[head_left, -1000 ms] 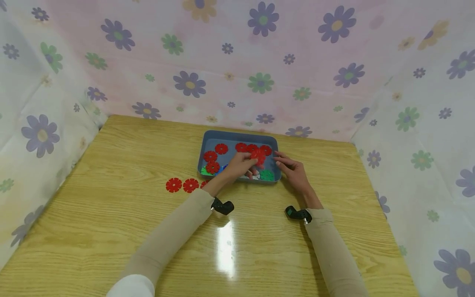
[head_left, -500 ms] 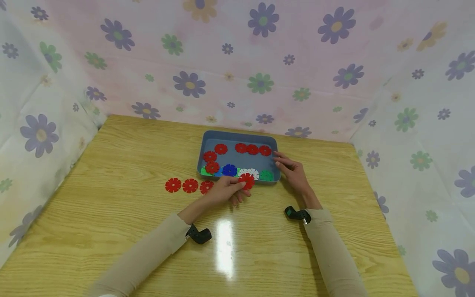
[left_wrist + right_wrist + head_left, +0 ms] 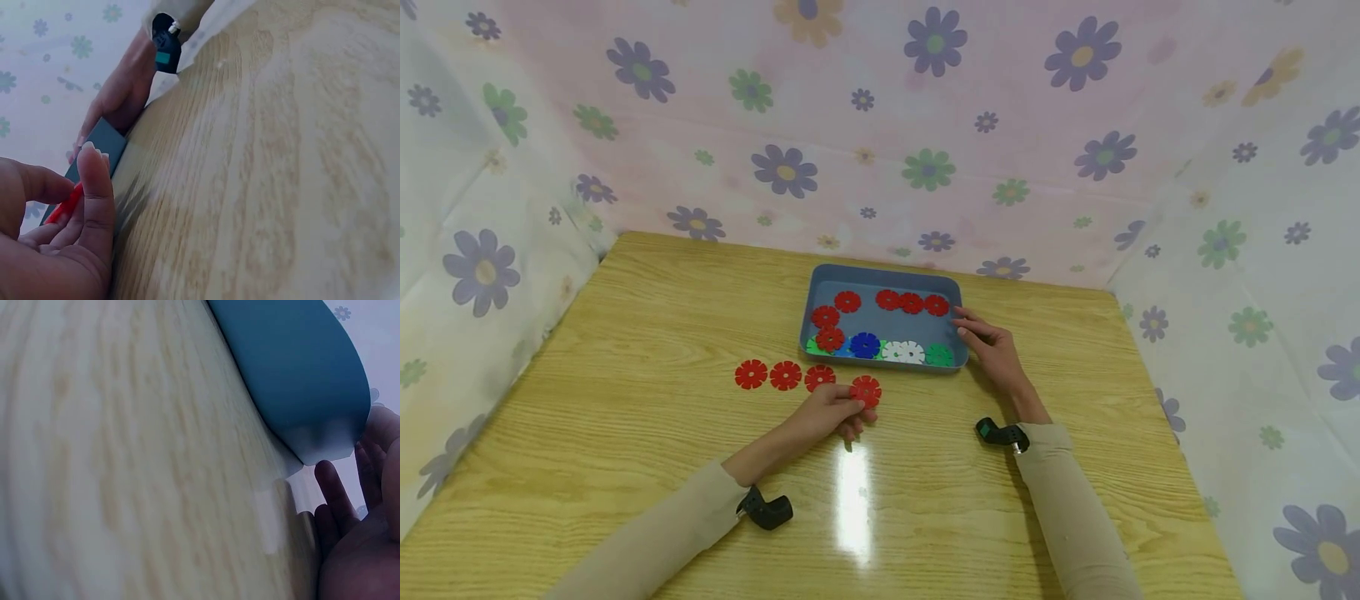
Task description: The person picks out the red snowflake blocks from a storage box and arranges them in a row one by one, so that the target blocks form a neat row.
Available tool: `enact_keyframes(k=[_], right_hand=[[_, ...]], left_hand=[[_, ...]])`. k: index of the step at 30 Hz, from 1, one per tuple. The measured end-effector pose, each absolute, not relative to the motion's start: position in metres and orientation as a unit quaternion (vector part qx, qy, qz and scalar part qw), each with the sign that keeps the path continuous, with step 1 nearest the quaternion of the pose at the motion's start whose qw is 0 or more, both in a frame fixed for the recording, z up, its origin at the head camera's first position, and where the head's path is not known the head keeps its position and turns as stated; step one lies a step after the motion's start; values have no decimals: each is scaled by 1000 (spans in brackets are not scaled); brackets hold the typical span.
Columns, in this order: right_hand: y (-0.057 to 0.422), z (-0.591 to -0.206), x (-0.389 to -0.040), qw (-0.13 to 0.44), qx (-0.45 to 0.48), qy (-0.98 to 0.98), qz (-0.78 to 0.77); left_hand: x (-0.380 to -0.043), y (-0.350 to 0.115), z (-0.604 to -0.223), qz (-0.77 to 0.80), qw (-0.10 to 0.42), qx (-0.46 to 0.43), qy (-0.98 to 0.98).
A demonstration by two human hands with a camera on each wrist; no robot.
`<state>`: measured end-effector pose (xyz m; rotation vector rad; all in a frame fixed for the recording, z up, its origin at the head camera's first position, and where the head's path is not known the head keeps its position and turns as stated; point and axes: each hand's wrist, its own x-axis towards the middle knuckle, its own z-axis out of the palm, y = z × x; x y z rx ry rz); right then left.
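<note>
My left hand (image 3: pixel 820 414) pinches a red notched disc, a snowflake building piece (image 3: pixel 867 392), between thumb and fingers, close over the wood just in front of the tray. From the left wrist the disc (image 3: pixel 67 205) appears edge-on, partly hidden by fingers. Left of that hand three red discs (image 3: pixel 786 375) lie in a row on the table. A blue-grey tray (image 3: pixel 880 273) stands behind. At its right end is my right hand (image 3: pixel 997 350), fingers extended and fingertips at the rim. In the right wrist view these fingers (image 3: pixel 334 487) sit beside the tray's outer wall (image 3: pixel 294 369).
Inside the tray, several red discs (image 3: pixel 912 302) lie toward the back and left. A blue disc (image 3: pixel 865 345), white discs (image 3: pixel 912 352) and green discs (image 3: pixel 938 355) lie along its front. Flower-printed cloth (image 3: pixel 865 200) rises behind the wooden table (image 3: pixel 700 317) and at both sides.
My left hand has drawn the red disc out of the tray, toward me and to the left, uncovering the blue and white discs. My right hand has stayed at the tray's right end.
</note>
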<state>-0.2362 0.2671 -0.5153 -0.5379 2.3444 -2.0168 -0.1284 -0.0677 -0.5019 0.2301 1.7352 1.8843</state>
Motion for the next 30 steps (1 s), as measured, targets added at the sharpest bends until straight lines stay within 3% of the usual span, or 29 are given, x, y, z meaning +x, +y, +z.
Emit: enact_keyframes(k=[16,30], right_hand=[[267,-515,-235,-2,-167,746,-645],[266,-515,-234,-4,-165,744,-648]], left_hand=[[-121,-75,-506,765,303,19,567],[-122,-71,-507,787,291,-22,544]])
